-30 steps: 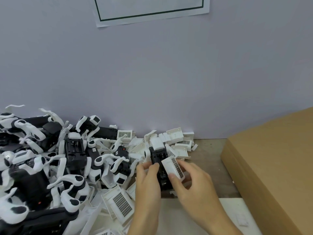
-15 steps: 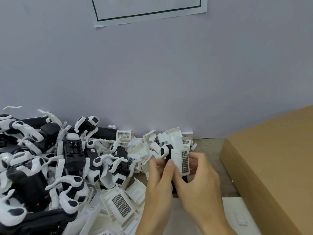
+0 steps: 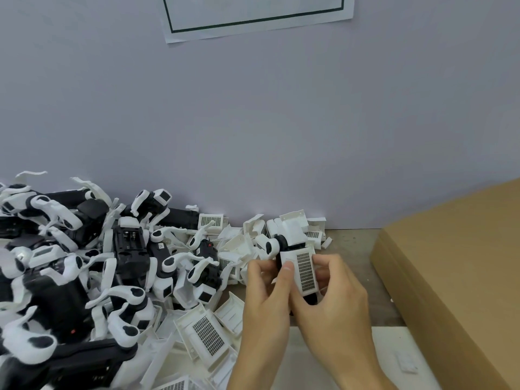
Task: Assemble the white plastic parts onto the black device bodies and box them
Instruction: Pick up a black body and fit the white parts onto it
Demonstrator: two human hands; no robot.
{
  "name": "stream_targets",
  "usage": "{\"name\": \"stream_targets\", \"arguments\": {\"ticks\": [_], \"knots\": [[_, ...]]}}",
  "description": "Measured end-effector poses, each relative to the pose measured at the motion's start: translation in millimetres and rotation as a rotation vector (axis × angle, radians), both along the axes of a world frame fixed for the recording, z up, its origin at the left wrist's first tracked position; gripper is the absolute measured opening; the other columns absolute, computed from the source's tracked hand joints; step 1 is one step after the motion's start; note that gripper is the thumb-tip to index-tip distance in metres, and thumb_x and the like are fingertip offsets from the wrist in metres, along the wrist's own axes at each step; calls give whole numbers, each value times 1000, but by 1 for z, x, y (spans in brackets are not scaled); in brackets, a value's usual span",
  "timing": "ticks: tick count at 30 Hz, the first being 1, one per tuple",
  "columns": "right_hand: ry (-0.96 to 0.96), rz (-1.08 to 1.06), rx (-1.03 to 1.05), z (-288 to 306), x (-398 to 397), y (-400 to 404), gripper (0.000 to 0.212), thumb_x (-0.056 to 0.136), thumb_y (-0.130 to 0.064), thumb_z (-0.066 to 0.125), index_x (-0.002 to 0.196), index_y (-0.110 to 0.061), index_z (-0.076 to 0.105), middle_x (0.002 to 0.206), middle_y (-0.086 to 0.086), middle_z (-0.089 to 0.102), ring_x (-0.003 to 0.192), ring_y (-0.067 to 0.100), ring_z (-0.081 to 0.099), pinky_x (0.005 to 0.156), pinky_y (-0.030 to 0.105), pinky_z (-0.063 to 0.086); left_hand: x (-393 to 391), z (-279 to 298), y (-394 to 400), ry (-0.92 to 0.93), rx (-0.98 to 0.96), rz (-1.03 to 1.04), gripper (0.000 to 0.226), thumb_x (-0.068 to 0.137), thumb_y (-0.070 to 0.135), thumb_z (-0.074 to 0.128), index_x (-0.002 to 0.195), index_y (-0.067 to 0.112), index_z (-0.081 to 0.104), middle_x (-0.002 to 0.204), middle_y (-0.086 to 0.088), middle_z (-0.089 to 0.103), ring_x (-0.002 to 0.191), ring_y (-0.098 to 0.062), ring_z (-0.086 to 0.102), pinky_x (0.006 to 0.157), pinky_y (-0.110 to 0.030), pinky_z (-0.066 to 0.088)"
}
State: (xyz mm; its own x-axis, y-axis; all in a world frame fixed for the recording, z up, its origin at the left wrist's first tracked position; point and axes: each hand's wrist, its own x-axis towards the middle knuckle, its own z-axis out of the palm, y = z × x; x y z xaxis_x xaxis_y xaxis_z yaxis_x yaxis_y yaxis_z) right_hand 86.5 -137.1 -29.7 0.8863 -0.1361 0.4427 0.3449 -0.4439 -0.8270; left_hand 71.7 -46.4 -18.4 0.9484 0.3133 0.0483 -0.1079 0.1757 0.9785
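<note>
Worktop (image 3: 354,280) of scuffed grey-brown meets a pale lilac wall (image 3: 253,122) bearing a green-bordered paper sheet (image 3: 253,15). Left hand (image 3: 264,299) and right hand (image 3: 334,299) both curl their fingers round one black device body (image 3: 282,243) — its white grille cover (image 3: 302,270) pinched under both thumbs — between the heap of parts (image 3: 92,271) and the cardboard box (image 3: 455,274).

Grey-brown table (image 3: 353,249) up against the wall. A heap of black device bodies (image 3: 84,277) crowds its left side, loose white plastic parts (image 3: 208,333) spilling toward the middle. A brown cardboard box (image 3: 455,277) sits at the right edge, a white sheet (image 3: 394,350) at the near edge.
</note>
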Motion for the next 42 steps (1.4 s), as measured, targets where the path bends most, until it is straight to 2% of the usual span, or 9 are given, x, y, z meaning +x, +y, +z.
{"name": "stream_targets", "arguments": {"ticks": [14, 17, 19, 22, 25, 27, 33, 37, 42], "knots": [[-136, 139, -212, 2, -4, 1, 41, 85, -53, 58, 119, -31, 55, 107, -20, 53, 97, 4, 58, 76, 21, 50, 7, -3, 5, 12, -110, 125, 24, 91, 32, 68, 102, 13, 58, 94, -7, 76, 85, -19, 74, 63, -28, 56], [-133, 177, -38, 0, -3, 1, 20, 92, -36, 60, 113, -34, 61, 103, -19, 61, 100, 4, 60, 79, 12, 45, 9, -6, 10, 33, -124, 154, 27, 90, 37, 68, 98, 13, 59, 79, 5, 75, 78, -22, 74, 66, -43, 60], [-43, 184, 122, 1, 0, 0, 14, 95, -33, 62, 109, -33, 65, 100, -15, 67, 96, 5, 63, 79, 17, 50, 9, -5, 11, 3, -120, 139, 37, 83, 45, 70, 95, 12, 60, 71, 6, 73, 72, -18, 72, 69, -45, 59], [189, 335, 397, 9, 4, -3, 31, 91, -45, 57, 105, -24, 75, 101, -2, 75, 92, 12, 71, 77, 31, 58, 7, -3, 9, -68, -46, 101, 49, 72, 54, 67, 92, 9, 59, 67, 1, 72, 61, -10, 68, 55, -25, 54], [345, 496, 613, 17, 4, -8, 45, 87, -47, 51, 94, -14, 81, 90, 9, 78, 82, 19, 76, 60, 23, 57, 7, -4, 6, -97, 78, 44, 45, 74, 56, 65, 86, 13, 59, 68, -6, 73, 60, -15, 67, 59, -37, 55], [386, 519, 634, 19, 3, -9, 43, 85, -48, 52, 89, -17, 82, 86, 10, 78, 76, 18, 76, 55, 20, 55, 6, -5, 3, -109, 118, 14, 43, 75, 56, 63, 85, 15, 60, 70, -9, 73, 61, -18, 68, 61, -43, 54], [334, 405, 647, 5, 9, -7, 43, 82, -47, 57, 87, -11, 80, 87, 10, 78, 83, 23, 76, 65, 28, 60, 11, -8, 5, 1, 117, -3, 57, 83, 58, 54, 86, 7, 77, 82, -8, 77, 80, -25, 74, 73, -33, 55], [322, 383, 615, 2, 9, -3, 35, 92, -42, 55, 90, -16, 79, 88, 8, 78, 85, 22, 76, 73, 35, 57, 9, -9, 2, 62, 109, -107, 55, 89, 55, 50, 77, 10, 78, 80, -7, 78, 70, -13, 72, 58, -18, 52], [308, 374, 602, 3, 9, -5, 35, 88, -44, 59, 90, -16, 80, 86, 7, 78, 83, 19, 76, 64, 23, 57, 7, -6, 2, 15, 233, -87, 70, 81, 66, 44, 88, 5, 76, 88, -16, 76, 89, -36, 71, 80, -49, 55]]}}
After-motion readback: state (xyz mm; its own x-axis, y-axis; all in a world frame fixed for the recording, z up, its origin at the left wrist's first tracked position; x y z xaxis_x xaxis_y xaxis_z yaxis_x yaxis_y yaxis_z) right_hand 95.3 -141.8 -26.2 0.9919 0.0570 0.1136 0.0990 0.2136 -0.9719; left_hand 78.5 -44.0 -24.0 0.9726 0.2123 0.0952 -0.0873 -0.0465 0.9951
